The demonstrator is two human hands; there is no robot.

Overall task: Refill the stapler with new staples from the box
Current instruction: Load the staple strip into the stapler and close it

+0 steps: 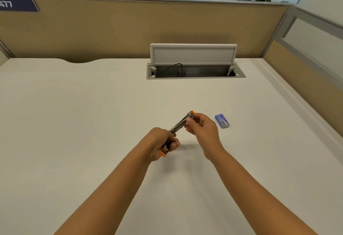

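Both Hands Hold the Open Stapler

Two bare arms reach in from the bottom edge. Left hand (163, 143) is curled tight around the near end of the stapler (181, 124), above the tabletop (74, 114). Right hand (202, 129) pinches the far end with its fingertips. It is a long silver metal stapler with orange tips, swung open. Both hands hide much of it, so I cannot tell if staples are inside. A small blue box (222, 121) lies on the tabletop just to the right. Its label is too small to read. A dark sign (17, 4) at the far left is cut off.
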